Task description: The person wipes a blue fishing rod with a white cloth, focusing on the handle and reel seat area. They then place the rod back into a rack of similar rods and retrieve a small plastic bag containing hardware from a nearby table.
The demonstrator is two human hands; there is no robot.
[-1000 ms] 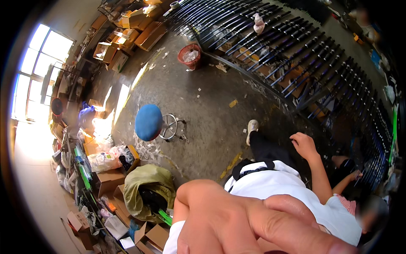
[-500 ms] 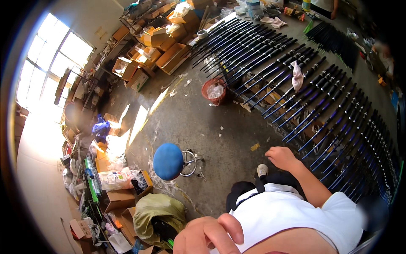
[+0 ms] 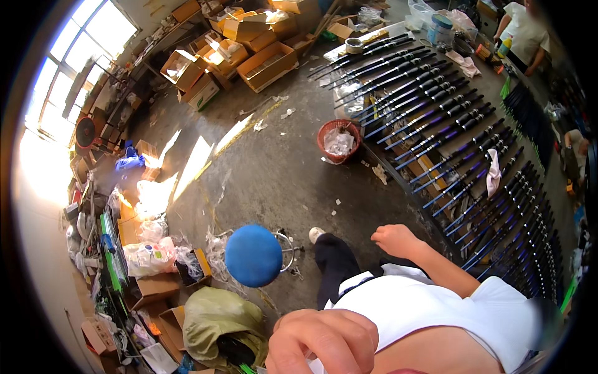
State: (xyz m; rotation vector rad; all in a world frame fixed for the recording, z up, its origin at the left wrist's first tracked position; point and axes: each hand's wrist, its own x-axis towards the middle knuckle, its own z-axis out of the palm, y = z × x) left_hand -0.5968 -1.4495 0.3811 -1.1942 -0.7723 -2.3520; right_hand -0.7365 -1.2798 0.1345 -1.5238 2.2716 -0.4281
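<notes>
My left hand [image 3: 324,341] is large at the lower edge, close to the camera, with its fingers curled together. A scrap of something pale shows under the fingers, too hidden to name. My right hand [image 3: 395,240] hangs in front of my body at waist height with the fingers bent inward; whatever is inside it, if anything, cannot be seen. Nearest to it, though apart, is a long row of fishing rods [image 3: 448,134] with black grips and blue shafts, laid side by side on a rack. A pinkish cloth [image 3: 493,172] lies over some of them.
A blue round stool [image 3: 253,255] stands to the left, a red basket [image 3: 338,142] with clear plastic ahead. Cardboard boxes [image 3: 268,65] fill the far side. A green sack [image 3: 221,324] and bags line the left. Another person [image 3: 526,34] stands at the far right.
My left foot has stepped forward and the view has shifted along the row of rods. My left hand's fingers have curled in more; the right arm keeps much the same pose.
</notes>
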